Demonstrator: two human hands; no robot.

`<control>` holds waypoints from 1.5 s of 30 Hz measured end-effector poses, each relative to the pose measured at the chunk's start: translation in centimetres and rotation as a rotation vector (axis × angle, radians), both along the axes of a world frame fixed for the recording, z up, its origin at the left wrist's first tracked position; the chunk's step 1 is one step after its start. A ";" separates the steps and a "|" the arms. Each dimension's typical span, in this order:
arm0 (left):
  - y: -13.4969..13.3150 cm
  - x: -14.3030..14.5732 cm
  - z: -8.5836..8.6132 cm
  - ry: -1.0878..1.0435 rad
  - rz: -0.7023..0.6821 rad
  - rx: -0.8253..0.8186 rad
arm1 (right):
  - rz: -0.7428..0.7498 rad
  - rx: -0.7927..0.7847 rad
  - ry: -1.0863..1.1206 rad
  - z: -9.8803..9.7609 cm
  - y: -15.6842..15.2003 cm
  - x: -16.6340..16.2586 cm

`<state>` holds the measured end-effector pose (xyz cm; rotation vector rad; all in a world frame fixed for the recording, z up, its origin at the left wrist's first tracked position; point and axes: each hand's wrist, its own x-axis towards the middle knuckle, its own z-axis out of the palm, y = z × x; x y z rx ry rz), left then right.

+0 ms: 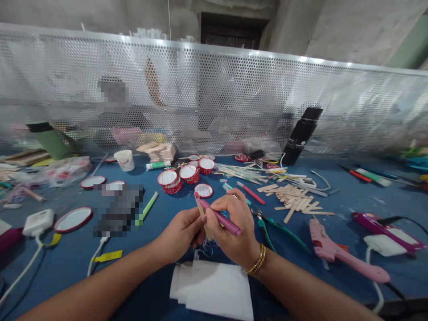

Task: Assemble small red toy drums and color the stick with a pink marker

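Note:
My left hand (183,232) pinches a flat wooden craft stick (207,231), held tilted above the table. In my right hand (234,223) is a purple-pink marker (228,222), gripped like a pen. Its tip end meets the upper end of the stick, where a pink-red patch shows. Beneath my hands lie thin tangled threads (209,249) and folded white paper (217,287). Just beyond them stands a round red-rimmed white disc (203,191). My fingers hide part of the stick.
Loose craft sticks (297,198), teal-handled pliers (281,229) and a pink glue gun (341,254) lie to the right. Stacked red-rimmed rounds (174,180) and a paper cup (124,160) stand farther back. A black bottle (301,136) leans by the perforated metal screen (227,98).

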<state>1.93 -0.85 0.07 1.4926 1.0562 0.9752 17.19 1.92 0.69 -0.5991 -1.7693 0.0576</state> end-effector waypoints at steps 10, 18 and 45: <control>-0.1 -0.2 0.1 0.026 -0.009 0.028 | 0.033 -0.024 -0.008 0.3 -0.2 0.0; -0.1 -0.1 0.1 0.016 0.001 0.008 | 0.005 0.003 0.013 0.2 -0.1 -0.1; 0.0 -0.1 0.4 0.011 0.002 0.015 | -0.006 -0.031 0.009 0.3 0.0 0.1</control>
